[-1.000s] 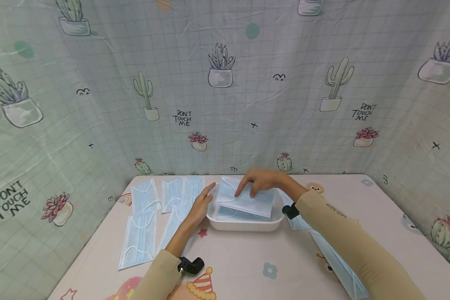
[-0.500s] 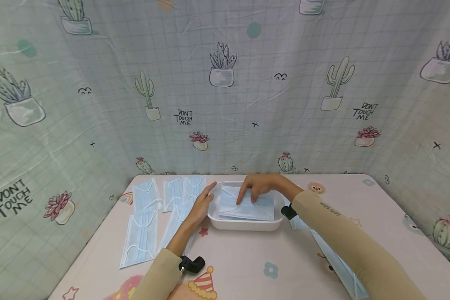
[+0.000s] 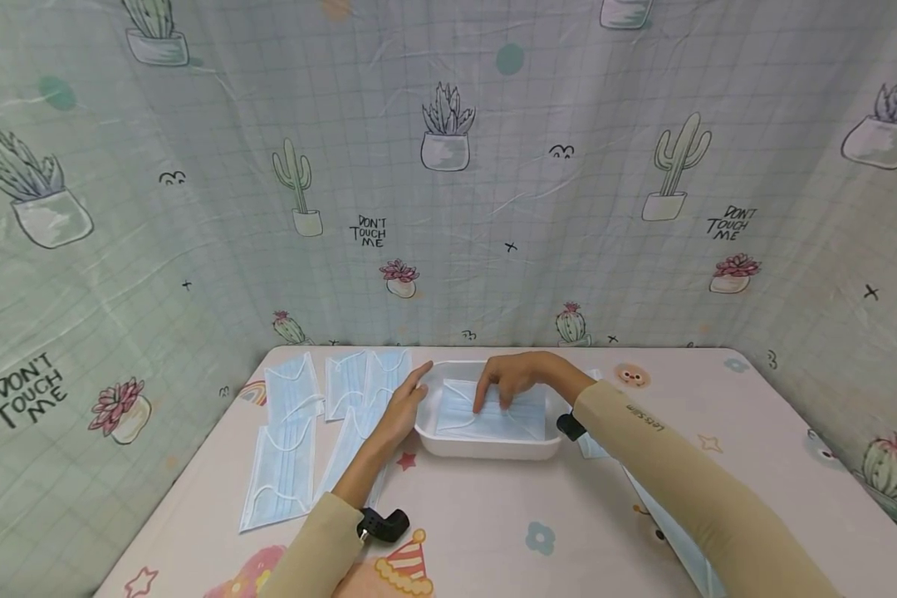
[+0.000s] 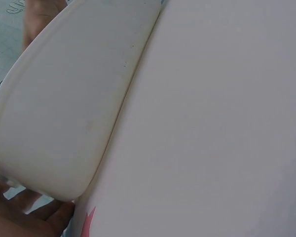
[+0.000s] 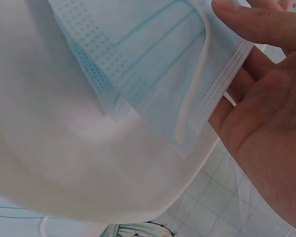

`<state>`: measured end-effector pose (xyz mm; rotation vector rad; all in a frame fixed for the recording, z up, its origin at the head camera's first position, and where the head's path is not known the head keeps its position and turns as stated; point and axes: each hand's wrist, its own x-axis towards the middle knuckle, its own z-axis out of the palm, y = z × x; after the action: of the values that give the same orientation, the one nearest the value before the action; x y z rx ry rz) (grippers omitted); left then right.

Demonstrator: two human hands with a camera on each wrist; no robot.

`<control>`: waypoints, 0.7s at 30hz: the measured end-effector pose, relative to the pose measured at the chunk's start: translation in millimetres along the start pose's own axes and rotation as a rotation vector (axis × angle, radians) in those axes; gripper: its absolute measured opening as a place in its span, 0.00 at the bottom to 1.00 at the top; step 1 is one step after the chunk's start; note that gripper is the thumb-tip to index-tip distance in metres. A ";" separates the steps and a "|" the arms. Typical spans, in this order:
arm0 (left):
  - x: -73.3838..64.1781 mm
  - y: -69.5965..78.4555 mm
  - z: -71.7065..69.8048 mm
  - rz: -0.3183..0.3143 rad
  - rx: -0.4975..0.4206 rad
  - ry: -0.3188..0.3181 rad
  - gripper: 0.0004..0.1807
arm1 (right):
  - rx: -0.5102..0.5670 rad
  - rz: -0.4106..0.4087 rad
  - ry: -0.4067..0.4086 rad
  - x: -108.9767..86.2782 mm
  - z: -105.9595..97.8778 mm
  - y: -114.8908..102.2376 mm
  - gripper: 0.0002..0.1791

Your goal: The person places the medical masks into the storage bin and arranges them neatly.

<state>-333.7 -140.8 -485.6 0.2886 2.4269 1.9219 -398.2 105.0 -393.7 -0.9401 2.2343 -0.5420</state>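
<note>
Since a second ago the top mask (image 3: 491, 425) has come down: its far edge then stood up at the far rim of the white tub (image 3: 489, 449), and now it lies flat inside, covering most of the mask below it, while the left hand (image 3: 402, 411) has stayed at the tub's left end. The mask is thin, pale blue, pleated fabric, a rectangle with dotted, welded edges and soft white ear loops (image 5: 200, 69) at its short ends. Its long axis runs left to right, in line with the tub's, and its pleats run the same way. The tub is smooth, glossy and shallow, with rounded corners. The right hand (image 3: 512, 375) comes over from the right, index finger pointing down onto the fabric; close up, the mask's edge sits between thumb and fingers, though how firmly they pinch I cannot tell. The left hand grips the tub, its fingers bent against the outer wall. Loose masks (image 3: 276, 473) lie to the left, long axes running near to far, on a pale pink printed tablecloth (image 3: 478, 531); others (image 3: 593, 446) lie to the right, partly under the right sleeve (image 3: 688, 482).
</note>
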 end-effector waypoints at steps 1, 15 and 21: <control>0.0 0.3 0.1 -0.005 -0.002 0.001 0.28 | -0.009 0.004 0.009 0.3 0.0 0.4 0.27; 2.9 0.1 0.0 -0.019 0.000 0.002 0.28 | -0.100 -0.009 0.142 -1.9 -7.0 1.5 0.31; 4.5 -1.4 -0.5 0.003 0.019 -0.001 0.28 | -0.098 -0.017 0.141 -1.4 -8.6 -0.2 0.24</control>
<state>-338.4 -140.9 -486.4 0.2935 2.4474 1.9001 -403.3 107.0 -387.0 -0.9988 2.3997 -0.5255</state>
